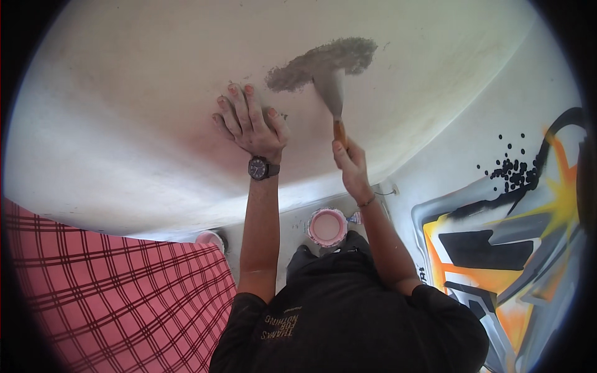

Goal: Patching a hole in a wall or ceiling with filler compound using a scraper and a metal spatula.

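My right hand (353, 165) is closed around the wooden handle of a putty knife (330, 90). The knife's wide metal blade points away from me and meets the lower edge of a rough grey patch (320, 61) on the pale wall (168, 81). To the left of the blade, my left hand (252, 121) lies flat against the wall with its fingers spread, holding nothing. Whitish dust coats its fingers, and a dark watch is on that wrist. Around the patch the wall is smooth and off-white.
A pail (328, 227) of pinkish-white liquid stands on the floor by my feet. Another pinkish container (211, 239) is partly hidden behind a red checked cloth (118, 280) at the left. Colourful graffiti (497, 242) covers the right wall. A small cable (388, 191) sticks out near the corner.
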Tool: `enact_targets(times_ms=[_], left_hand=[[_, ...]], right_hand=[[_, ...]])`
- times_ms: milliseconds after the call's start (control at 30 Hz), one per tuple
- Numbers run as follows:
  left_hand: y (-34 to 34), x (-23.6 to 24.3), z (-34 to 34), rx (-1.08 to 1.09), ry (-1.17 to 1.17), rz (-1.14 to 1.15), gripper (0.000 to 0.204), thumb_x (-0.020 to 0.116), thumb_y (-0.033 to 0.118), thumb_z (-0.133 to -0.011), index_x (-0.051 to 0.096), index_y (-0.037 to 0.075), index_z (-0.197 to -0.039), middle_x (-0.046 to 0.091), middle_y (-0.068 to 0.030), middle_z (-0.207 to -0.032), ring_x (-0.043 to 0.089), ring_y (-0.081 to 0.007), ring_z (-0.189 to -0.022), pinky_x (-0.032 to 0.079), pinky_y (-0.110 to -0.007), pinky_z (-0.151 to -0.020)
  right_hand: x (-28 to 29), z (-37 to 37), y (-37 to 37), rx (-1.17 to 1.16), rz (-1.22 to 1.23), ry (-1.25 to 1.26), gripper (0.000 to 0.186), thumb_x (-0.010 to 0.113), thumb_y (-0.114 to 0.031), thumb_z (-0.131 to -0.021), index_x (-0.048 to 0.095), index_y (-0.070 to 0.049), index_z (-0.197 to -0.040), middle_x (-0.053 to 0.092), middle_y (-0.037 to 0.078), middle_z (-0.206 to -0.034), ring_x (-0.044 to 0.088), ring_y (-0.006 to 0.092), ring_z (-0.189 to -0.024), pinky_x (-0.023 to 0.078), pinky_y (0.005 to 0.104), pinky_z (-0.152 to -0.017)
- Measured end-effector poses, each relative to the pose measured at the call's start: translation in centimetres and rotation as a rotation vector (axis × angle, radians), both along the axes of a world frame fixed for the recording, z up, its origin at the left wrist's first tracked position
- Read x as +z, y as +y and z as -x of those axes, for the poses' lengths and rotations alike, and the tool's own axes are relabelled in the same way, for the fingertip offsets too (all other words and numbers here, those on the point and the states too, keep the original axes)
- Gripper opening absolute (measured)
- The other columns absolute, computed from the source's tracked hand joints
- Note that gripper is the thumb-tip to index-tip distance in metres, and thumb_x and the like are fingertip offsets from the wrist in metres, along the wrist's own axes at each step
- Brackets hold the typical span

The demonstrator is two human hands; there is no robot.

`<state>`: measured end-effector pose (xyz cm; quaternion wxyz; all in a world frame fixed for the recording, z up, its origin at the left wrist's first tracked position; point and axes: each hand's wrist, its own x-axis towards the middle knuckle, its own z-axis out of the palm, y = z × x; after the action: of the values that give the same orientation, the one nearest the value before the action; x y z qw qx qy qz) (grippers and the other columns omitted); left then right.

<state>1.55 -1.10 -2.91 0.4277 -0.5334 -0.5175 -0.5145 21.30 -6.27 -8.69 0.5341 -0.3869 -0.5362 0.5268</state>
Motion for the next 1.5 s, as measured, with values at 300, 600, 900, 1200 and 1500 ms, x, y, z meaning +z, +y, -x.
enact_targets(times_ms=[300,600,900,1200,1500], left_hand=[[-0.3,-0.1,0.3,-0.029,-0.044,-0.018,0.052,0.047,0.028,-0.092,0.056,0.008,-0.14,0.048,-0.0124,-0.151,0.032,-0.0335,-0.146,0.015,-0.055,-0.12],[-0.5,-0.1,-0.1,-0.018,-0.03,0.007,0.053,0.044,0.027,-0.095,0.051,0.005,-0.144,0.041,-0.0157,-0.155,0.028,-0.0355,-0.148,0.014,-0.055,-0.12],[-0.4,-0.8,-0.6,-0.018,-0.07,-0.004,0.052,0.047,0.027,-0.092,0.056,0.008,-0.14,0.047,-0.0123,-0.151,0.03,-0.0344,-0.147,0.014,-0.054,-0.121],[0.1,-1.1,-0.9,-0.025,-0.055,-0.022,0.052,0.047,0.027,-0.092,0.056,0.007,-0.139,0.047,-0.0137,-0.151,0.03,-0.0351,-0.147,0.014,-0.054,-0.121],[0.0,-1.0,-0.6,-0.013,-0.042,-0.029,0.053,0.047,0.026,-0.091,0.055,0.005,-0.14,0.046,-0.0151,-0.152,0.03,-0.0358,-0.147,0.015,-0.055,-0.12]], right_hand=[[3.2,1.2,-0.4,-0.036,-0.099,0.027,0.034,0.057,-0.036,-0.102,0.056,-0.006,-0.086,0.04,-0.008,-0.069,0.033,0.0029,-0.062,0.026,0.0228,-0.054],[3.6,0.9,-0.4,0.0,-0.154,0.017,0.034,0.058,-0.033,-0.102,0.059,-0.001,-0.091,0.04,-0.008,-0.071,0.034,0.0036,-0.066,0.028,0.0238,-0.056],[1.5,0.6,-1.3,-0.061,-0.126,0.014,0.034,0.057,-0.033,-0.102,0.058,-0.002,-0.089,0.041,-0.008,-0.07,0.035,0.0031,-0.066,0.028,0.0238,-0.055],[-0.4,0.3,0.1,-0.105,-0.173,-0.067,0.032,0.057,-0.031,-0.101,0.058,-0.002,-0.089,0.041,-0.006,-0.069,0.036,0.0045,-0.065,0.029,0.0253,-0.055],[-1.0,-0.8,-0.1,-0.064,-0.006,0.094,0.037,0.053,-0.037,-0.104,0.05,-0.009,-0.079,0.04,-0.007,-0.068,0.035,0.0033,-0.062,0.028,0.0232,-0.054]])
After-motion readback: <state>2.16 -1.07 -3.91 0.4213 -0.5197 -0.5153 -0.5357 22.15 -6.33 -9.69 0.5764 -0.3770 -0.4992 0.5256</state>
